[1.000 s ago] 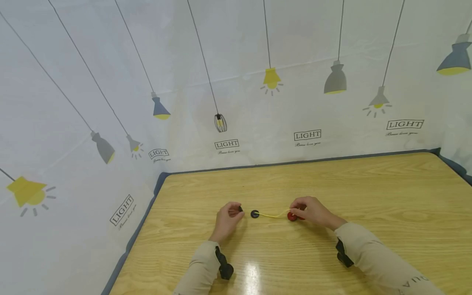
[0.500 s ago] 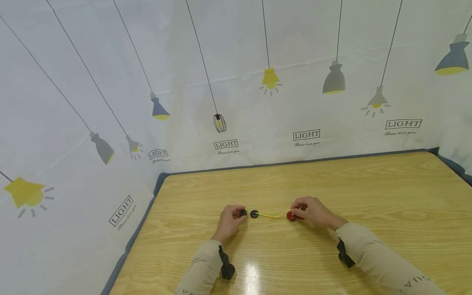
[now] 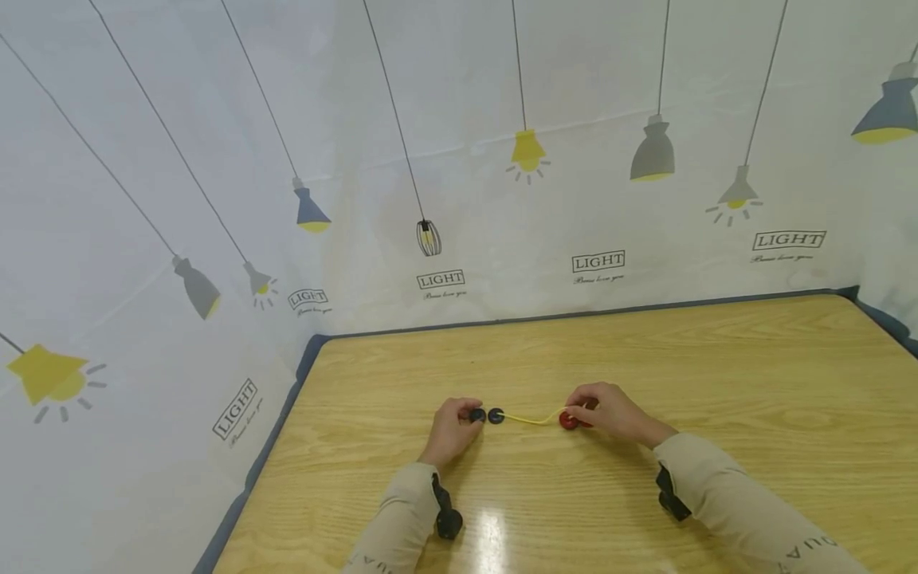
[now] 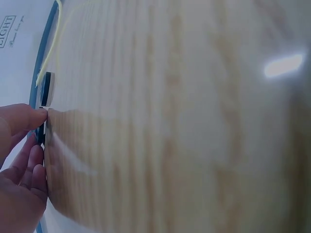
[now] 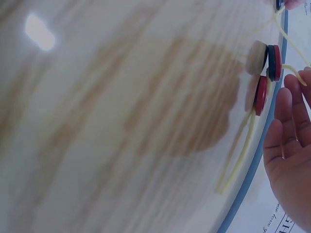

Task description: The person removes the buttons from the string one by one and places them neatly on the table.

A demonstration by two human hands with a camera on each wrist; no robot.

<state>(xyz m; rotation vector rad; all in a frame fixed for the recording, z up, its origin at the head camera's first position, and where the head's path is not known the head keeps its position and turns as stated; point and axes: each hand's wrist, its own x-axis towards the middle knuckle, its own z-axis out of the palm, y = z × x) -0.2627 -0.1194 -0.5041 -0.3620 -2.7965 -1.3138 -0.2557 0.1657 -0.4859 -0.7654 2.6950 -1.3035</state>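
My left hand (image 3: 452, 430) pinches a dark, button-like disc (image 3: 478, 415) between thumb and fingers at the tabletop. Just right of it, very close, lies a second dark disc (image 3: 496, 415), with a yellow string (image 3: 531, 422) running from its middle. That string leads to my right hand (image 3: 608, 410), whose thumb and fingertip pinch it above a red disc (image 3: 568, 420). In the right wrist view, red and black discs (image 5: 274, 63) stand close together by the fingers, beside another red disc (image 5: 261, 95) with a string tail. The left fingers partly cover the held disc.
The wood-grain table (image 3: 574, 494) has a blue edge along the back and left. Behind it hangs a white wall sheet (image 3: 488, 207) printed with lamps. A black wrist camera (image 3: 449, 522) sits below the left hand, another (image 3: 672, 502) below the right.
My left hand has shifted right and slightly down, bringing the dark disc beside the other one; more of its face shows. The right hand, string and red disc have hardly moved.
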